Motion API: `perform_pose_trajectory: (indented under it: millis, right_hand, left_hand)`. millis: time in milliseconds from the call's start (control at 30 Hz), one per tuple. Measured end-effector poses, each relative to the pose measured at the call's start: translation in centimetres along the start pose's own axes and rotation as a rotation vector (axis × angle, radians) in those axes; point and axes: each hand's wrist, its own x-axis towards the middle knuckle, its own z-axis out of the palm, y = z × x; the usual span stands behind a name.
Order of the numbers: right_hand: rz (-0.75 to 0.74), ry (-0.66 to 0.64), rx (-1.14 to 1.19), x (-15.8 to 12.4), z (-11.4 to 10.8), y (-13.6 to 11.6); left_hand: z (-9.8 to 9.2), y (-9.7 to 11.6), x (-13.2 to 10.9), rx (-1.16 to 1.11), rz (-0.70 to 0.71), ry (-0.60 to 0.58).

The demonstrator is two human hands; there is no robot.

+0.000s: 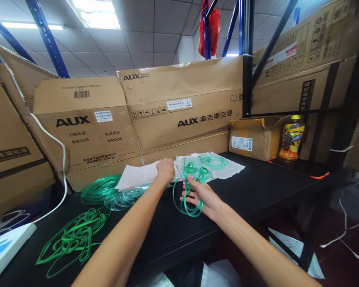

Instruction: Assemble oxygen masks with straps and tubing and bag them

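My right hand holds a looped bundle of clear green tubing above the black table, thumb on top and fingers beneath. My left hand is closed at the white sheets behind the bundle; what its fingers grip is hidden. Beside it, more pale green tubing lies coiled on a white bag. Left of my left hand are clear plastic cup-like pieces in a row and a thick coil of green tubing. Nearer, a tangle of flat green straps rests on the table.
Large cardboard boxes stand along the back of the black table. At the right are a small open carton, a drink bottle and a dark phone-like object with orange edges. A white cable hangs at the left.
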Motion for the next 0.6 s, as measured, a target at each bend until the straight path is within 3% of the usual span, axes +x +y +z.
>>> perform_pose_trajectory:
  millis: [167,300,433,600]
  right_hand:
    - [-0.020,-0.023,-0.016,-0.2,0.4,0.1]
    - [-0.069,-0.053,-0.026,-1.6,0.6,-0.4]
    - [-0.074,-0.114,-0.050,-5.9,-0.4,-2.0]
    - [0.154,-0.107,-0.083,-12.9,-2.7,-3.7]
  left_hand:
    - [-5.0,-2.0,-2.2,0.052,0.051,0.160]
    - [-8.1,-4.3,-7.0,0.063,0.066,0.279]
    - [-6.8,-6.0,-13.3,-0.020,0.135,0.313]
    - [-2.2,-5.9,-18.3,-0.296,0.182,0.149]
